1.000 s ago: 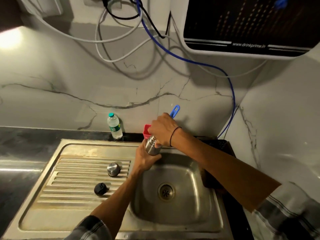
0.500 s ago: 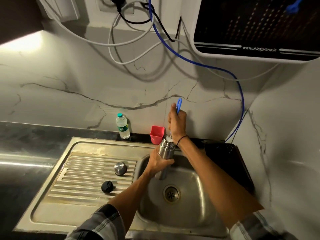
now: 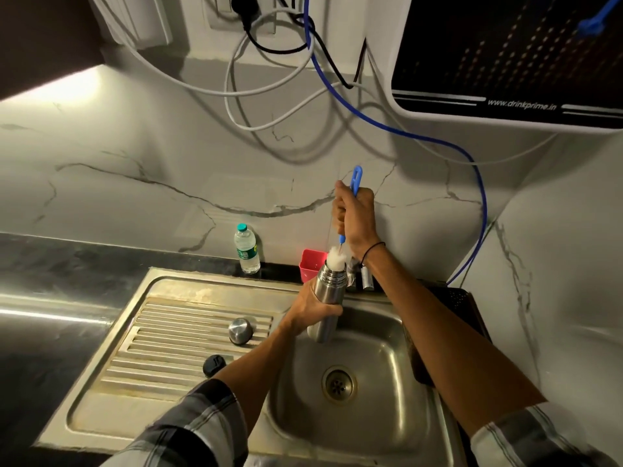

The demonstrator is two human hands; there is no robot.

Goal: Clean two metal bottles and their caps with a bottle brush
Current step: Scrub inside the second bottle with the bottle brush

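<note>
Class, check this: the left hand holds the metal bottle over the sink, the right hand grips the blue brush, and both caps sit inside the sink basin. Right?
Not quite. The head view shows both caps, the silver cap and black cap, on the ribbed draining board, not in the basin. The left hand, bottle, right hand and brush are as stated.

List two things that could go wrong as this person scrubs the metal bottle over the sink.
1. The left hand alone holds the metal bottle above the sink basin; it could slip and drop.
2. The brush head sits at the bottle mouth, gripped by the right hand; pulling it out may flick droplets.
</note>
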